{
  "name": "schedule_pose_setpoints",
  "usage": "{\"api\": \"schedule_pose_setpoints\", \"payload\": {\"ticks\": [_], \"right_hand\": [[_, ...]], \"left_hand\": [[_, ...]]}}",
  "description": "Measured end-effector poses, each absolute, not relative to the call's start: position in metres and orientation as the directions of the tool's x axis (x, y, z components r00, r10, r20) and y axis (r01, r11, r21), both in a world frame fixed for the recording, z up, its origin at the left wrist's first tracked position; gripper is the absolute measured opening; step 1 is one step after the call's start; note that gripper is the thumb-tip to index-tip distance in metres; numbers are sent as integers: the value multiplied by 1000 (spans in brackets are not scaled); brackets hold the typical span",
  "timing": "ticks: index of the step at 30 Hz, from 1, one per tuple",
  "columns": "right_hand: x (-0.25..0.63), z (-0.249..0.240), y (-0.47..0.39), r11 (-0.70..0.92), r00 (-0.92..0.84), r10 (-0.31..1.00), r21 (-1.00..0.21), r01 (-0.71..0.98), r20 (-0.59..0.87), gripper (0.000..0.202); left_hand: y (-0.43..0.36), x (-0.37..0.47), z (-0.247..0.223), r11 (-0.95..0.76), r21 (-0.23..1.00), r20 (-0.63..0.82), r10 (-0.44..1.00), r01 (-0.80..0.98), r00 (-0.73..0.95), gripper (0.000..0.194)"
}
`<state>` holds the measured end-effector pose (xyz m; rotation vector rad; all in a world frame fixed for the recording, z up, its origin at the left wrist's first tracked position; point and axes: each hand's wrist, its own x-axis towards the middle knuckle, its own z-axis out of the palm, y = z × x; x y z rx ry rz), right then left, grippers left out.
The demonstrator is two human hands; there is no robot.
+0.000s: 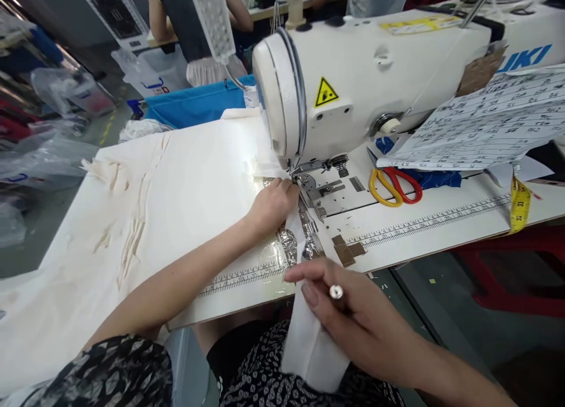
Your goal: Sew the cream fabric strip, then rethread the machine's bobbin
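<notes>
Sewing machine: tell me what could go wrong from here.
The left hand is right by the presser foot; a fingertip might get nipped if stitching runs. The white strip hangs past the edge of the table, so a tug could pull it off line. The right hand also holds a tool, which might snag the strip.

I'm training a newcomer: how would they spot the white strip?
Start at the large sewing machine. Come toward the person's right hand: the white strip hangs below it, beyond the table. Unlike the wide cream cloth spread at the left, it is narrow.
</notes>
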<state>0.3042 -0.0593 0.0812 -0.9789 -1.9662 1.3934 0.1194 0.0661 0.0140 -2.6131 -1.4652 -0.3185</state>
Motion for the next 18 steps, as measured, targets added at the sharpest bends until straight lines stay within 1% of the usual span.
{"api": "schedule_pose_setpoints", "payload": {"ticks": [2,4,5,7,9,11,13,15,18], "right_hand": [[308,74,-61,315,-652,758,-868,384,-13,30],[315,64,-64,377,-651,757,-784,494,-47,31],[318,59,-66,374,-639,766,-763,527,-65,30],[323,51,-69,334,-610,787,-772,541,-88,25],[326,48,-71,323,-589,807,-805,497,-40,23],[326,48,-72,386,-580,811,-810,442,69,25],[327,49,-71,497,-587,785,-765,410,196,27],[327,46,-68,599,-594,747,-691,405,299,28],[327,38,-62,662,-559,731,-604,443,391,30]], "left_hand": [[71,113,7,-487,167,304,853,858,425,19],[74,107,1,-472,336,352,866,815,356,15],[75,104,-1,-477,398,372,865,784,337,12],[75,99,-2,-497,478,404,856,724,322,11],[75,97,-2,-520,515,421,846,682,326,11],[75,95,-1,-528,528,421,843,665,334,10],[76,94,0,-532,534,425,841,657,335,10],[77,93,-1,-543,538,435,834,645,340,10],[78,91,-1,-560,545,446,824,625,349,9]]}}
